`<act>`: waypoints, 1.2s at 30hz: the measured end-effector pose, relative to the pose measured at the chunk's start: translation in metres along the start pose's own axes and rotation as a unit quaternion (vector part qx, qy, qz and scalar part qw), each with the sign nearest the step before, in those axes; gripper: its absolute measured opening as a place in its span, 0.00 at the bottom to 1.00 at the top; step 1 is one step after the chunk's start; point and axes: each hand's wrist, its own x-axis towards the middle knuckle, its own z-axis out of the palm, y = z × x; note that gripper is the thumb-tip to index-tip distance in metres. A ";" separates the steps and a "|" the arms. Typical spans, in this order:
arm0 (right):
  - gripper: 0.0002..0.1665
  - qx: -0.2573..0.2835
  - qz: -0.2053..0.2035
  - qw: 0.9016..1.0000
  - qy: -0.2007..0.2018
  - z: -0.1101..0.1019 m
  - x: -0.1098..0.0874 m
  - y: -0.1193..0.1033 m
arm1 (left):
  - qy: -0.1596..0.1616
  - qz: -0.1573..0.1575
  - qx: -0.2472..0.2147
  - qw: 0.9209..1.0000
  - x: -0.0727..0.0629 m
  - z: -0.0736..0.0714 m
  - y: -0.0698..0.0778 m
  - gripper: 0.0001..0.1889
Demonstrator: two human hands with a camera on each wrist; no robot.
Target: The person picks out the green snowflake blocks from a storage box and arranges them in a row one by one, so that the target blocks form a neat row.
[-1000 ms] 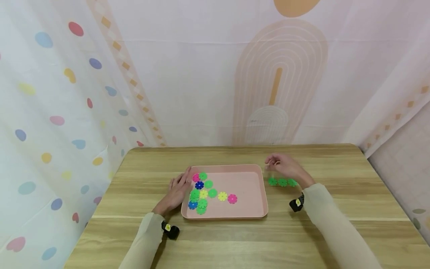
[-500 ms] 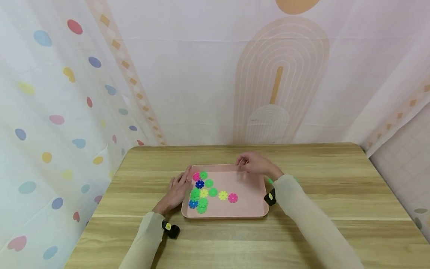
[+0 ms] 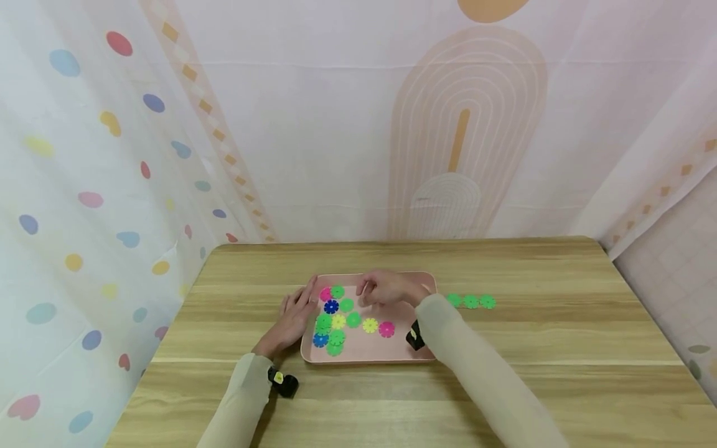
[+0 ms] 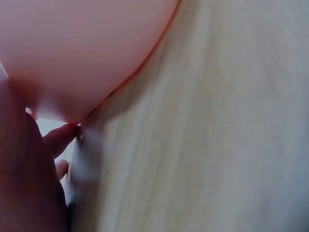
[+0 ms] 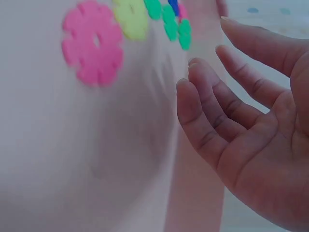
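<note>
My left hand [image 3: 294,320] rests against the left rim of a shallow pink tray [image 3: 370,362], its fingers extended along the edge. In the left wrist view, fingertips of that hand [image 4: 29,174] touch the tray's outer side. My right hand [image 3: 389,287] hovers over the tray's far middle, and the right wrist view shows its fingers loosely bent with nothing between them. Notched plastic discs lie in the tray, most bunched at the left: green [image 3: 353,320], blue [image 3: 331,306] and yellow ones. A yellow disc [image 3: 370,325] and a pink disc [image 3: 386,329] lie nearer the middle.
Three green discs [image 3: 470,302] form a row on the wooden table [image 3: 560,348], right of the tray. A patterned curtain [image 3: 336,137] hangs behind the table's far edge. My right sleeve [image 3: 482,367] crosses the tray's right side.
My right hand has moved left from above the green row to over the tray, uncovering the row. My left hand and the discs in the tray stay in place.
</note>
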 end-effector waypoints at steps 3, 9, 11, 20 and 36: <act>0.08 -0.023 -0.013 1.000 -0.009 0.010 0.004 0.000 | 0.003 0.000 -0.001 1.000 -0.001 0.000 0.001 0.31; 0.11 -0.040 -0.007 0.999 -0.019 0.022 0.007 0.002 | -0.002 -0.006 0.000 1.000 -0.001 0.001 0.002 0.31; 0.12 -0.040 -0.004 0.999 -0.019 0.023 0.007 0.003 | -0.003 -0.007 -0.002 1.000 -0.001 0.001 0.002 0.31; 0.14 -0.001 0.026 0.999 -0.022 0.030 0.011 0.008 | 0.002 -0.001 -0.001 1.000 0.000 0.000 0.001 0.32; 0.13 -0.004 0.053 0.999 0.004 0.038 0.011 0.005 | 0.006 0.001 -0.008 1.000 0.002 0.002 -0.001 0.33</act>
